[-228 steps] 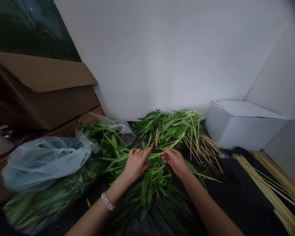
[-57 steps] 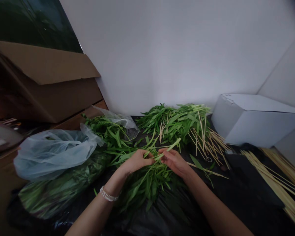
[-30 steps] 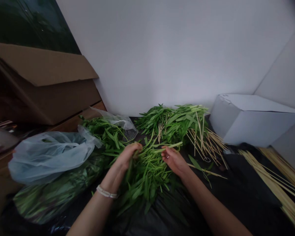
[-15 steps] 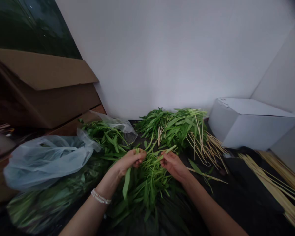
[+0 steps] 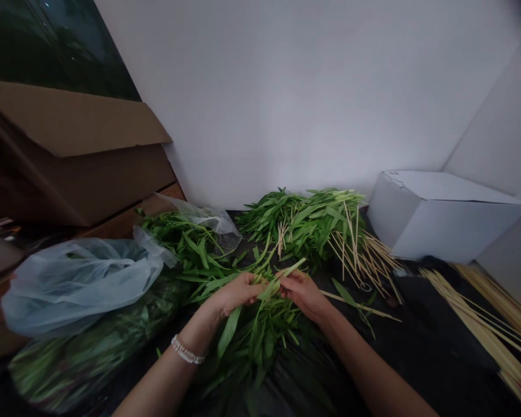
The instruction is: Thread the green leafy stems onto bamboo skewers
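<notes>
My left hand (image 5: pixel 234 292) is closed around a bunch of leafy green stalks (image 5: pixel 260 330) whose leaves hang toward me over the black sheet. My right hand (image 5: pixel 304 292) pinches the pale stem ends (image 5: pixel 289 270) of the same bunch, almost touching the left hand. A bracelet (image 5: pixel 186 351) circles my left wrist. Behind the hands lies a heap of greens threaded on thin bamboo skewers (image 5: pixel 325 223).
A pale plastic bag (image 5: pixel 78 284) of more greens lies at the left, with loose greens (image 5: pixel 186 243) beside it. Brown cardboard boxes (image 5: pixel 78 156) stand at the back left, a white box (image 5: pixel 443 214) at the right. Bare skewers (image 5: pixel 477 324) lie along the right edge.
My left hand has moved right with a leafy stalk and brought it to the bunch at my right hand. The two hands now meet at the stem ends.
</notes>
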A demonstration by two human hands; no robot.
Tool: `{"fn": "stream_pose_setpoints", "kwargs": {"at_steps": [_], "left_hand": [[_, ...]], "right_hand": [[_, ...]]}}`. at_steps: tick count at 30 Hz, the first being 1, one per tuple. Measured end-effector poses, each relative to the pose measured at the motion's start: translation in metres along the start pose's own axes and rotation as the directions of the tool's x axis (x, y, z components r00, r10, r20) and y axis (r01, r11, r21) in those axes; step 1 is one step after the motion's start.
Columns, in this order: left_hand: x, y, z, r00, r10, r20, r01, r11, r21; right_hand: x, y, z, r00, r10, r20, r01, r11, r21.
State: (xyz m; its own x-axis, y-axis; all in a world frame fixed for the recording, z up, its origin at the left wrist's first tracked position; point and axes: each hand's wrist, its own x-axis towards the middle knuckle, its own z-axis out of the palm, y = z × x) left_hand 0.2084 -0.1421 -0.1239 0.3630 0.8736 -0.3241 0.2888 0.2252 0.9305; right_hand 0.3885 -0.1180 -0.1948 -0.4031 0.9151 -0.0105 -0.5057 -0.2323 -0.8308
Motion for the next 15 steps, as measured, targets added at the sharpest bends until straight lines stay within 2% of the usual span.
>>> {"fn": "stream_pose_setpoints", "kwargs": {"at_steps": [7,15], "left_hand": [[0.0005,-0.0026,0.0044,0.998,0.069,-0.003,-0.068,0.994,0.08],[0.0016,-0.0055,0.0054,0.999,0.05,0.012,-0.051,0.998,0.023]], "right_hand": [[0.0005,0.0033,-0.0004,0.999,0.017,0.031,-0.016,0.999,-0.036],[0.0008,0.0052,-0.0021,0.997,0.002,0.075,0.004,0.997,-0.074]]}}
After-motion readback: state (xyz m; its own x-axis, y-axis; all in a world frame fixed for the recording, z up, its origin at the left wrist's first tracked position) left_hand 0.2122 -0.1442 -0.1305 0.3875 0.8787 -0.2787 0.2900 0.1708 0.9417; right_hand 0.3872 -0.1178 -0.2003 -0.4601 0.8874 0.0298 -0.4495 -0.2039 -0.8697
